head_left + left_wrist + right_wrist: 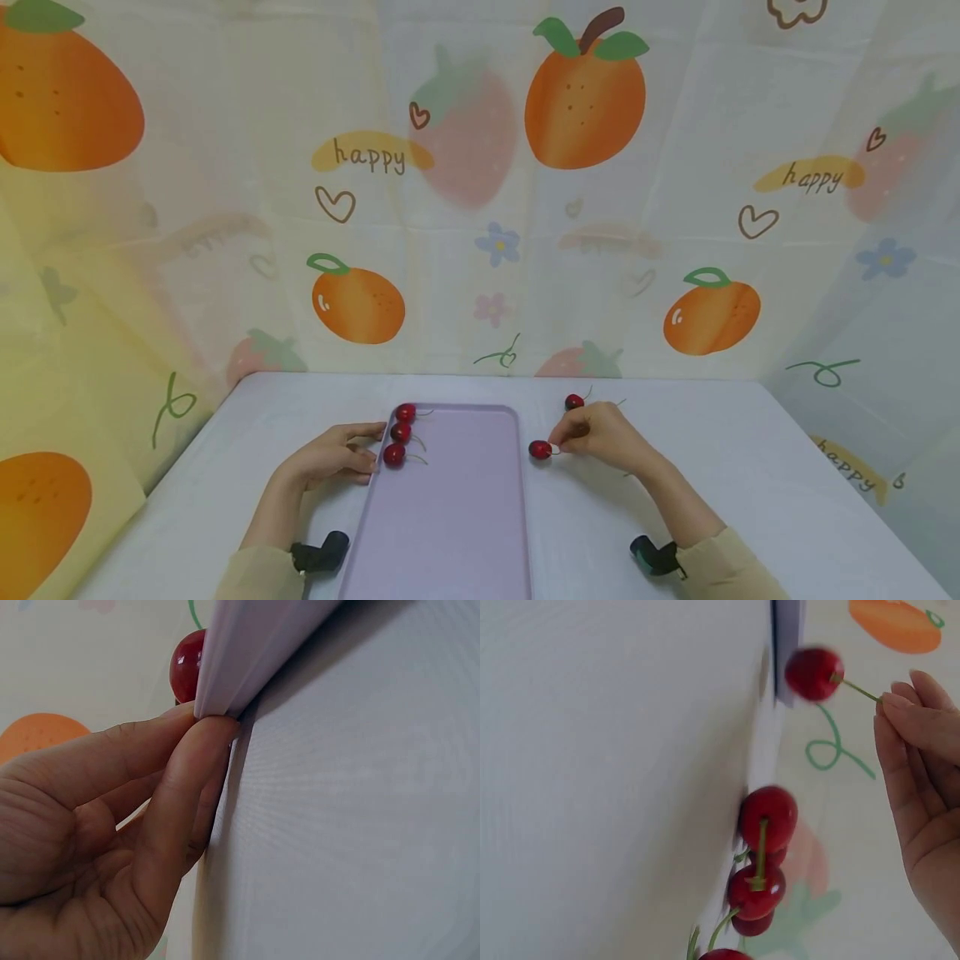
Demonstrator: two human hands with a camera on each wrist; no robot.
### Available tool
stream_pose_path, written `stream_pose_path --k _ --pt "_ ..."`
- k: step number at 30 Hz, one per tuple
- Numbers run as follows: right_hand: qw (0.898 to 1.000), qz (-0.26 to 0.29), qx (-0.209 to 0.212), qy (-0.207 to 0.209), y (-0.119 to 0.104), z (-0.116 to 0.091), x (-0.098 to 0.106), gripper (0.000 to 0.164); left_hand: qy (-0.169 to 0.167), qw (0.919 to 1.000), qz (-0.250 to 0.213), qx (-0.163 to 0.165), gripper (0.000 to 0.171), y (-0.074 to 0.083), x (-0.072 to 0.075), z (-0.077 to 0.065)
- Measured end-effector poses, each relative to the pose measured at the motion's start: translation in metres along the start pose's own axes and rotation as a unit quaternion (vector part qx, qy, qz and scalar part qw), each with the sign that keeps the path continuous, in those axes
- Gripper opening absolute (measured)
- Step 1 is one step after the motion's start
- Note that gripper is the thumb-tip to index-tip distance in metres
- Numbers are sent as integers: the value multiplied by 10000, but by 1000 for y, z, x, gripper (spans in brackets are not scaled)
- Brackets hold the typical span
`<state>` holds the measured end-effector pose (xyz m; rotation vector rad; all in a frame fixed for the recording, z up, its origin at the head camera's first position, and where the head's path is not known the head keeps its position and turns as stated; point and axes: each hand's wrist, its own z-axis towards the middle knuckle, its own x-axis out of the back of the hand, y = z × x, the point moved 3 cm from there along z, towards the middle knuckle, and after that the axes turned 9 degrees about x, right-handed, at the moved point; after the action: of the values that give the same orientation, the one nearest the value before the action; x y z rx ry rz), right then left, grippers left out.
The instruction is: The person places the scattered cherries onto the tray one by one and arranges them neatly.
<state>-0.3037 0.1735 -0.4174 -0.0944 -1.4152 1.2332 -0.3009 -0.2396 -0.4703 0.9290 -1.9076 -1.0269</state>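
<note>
A shallow lilac tray (pixel 450 508) lies lengthwise on the table. Along its far left side sit three dark red cherries (pixel 402 432) in a row, stems pointing right. My left hand (pixel 337 452) holds the tray's left edge, thumb and fingers at the rim (pixel 225 675) in the left wrist view; one cherry (pixel 187 666) shows behind that rim. Right of the tray, my right hand (pixel 603 437) pinches a cherry (pixel 539 450) by its stem. The right wrist view shows this cherry (pixel 814 673) hanging from the fingertips, clear of the table, near the tray's edge.
More cherries stand on the table right of the tray; one (pixel 574 402) shows beyond the right hand, and several (pixel 769 817) appear in the right wrist view. White cloth covers the table (pixel 750 467). A fruit-patterned curtain (pixel 465 292) hangs behind it.
</note>
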Motion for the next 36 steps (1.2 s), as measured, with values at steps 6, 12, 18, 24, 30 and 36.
stream_pose_path --k 6,12,18,24,30,36 --pt "9992 123 124 354 -10 5 -8 9 6 10000 30 20 72 0 0 0" --pt "9933 483 487 933 -18 13 -19 10 10 10000 -5 29 73 0 0 0" --pt "9833 825 690 1469 -24 22 -31 13 -8 10000 -32 26 73 1 0 -1" --pt "9726 1109 880 1846 -37 32 -42 13 8 10000 -19 27 73 3 0 -3" --pt "9679 1289 973 1928 -50 44 -53 12 -12 10000 -12 -37 73 1 1 -2" --pt "9661 1314 1041 1964 -65 57 -62 11 -29 10000 8 -82 72 0 1 0"
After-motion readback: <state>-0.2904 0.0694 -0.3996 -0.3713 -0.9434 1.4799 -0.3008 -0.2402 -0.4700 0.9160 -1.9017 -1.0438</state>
